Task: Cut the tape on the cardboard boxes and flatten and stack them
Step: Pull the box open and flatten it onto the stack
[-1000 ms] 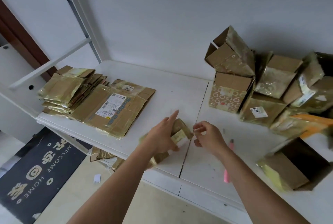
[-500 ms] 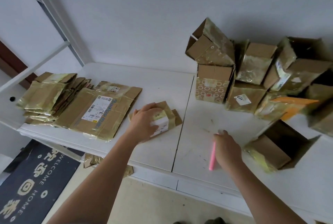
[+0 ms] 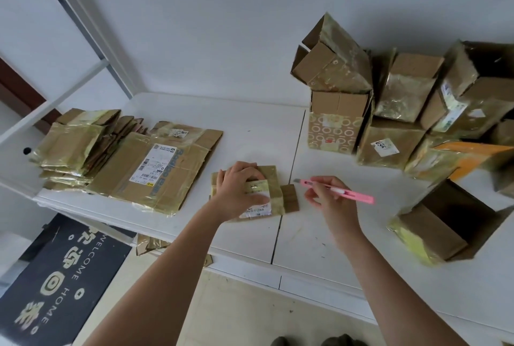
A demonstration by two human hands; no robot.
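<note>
A small taped cardboard box [image 3: 274, 197] with white labels lies on the white table [image 3: 250, 128] near its front edge. My left hand [image 3: 239, 191] lies on top of it, fingers curled over its far edge and thumb along its near side. Just to the right, my right hand [image 3: 328, 197] pinches a pink utility knife [image 3: 338, 191], its blade pointing left toward the box and a little short of it. A pile of flattened boxes [image 3: 125, 162] lies at the left. Unflattened taped boxes [image 3: 389, 112] are heaped at the back right.
An open brown box [image 3: 442, 224] lies on its side at the right, near the table's front edge. A white metal frame [image 3: 69, 9] rises at the back left. Cardboard scraps [image 3: 150, 244] and a dark welcome mat [image 3: 55, 279] lie on the floor below.
My right hand has picked the pink knife up off the table and brought it left toward the small box. My left hand has set the box down flat on the table.
</note>
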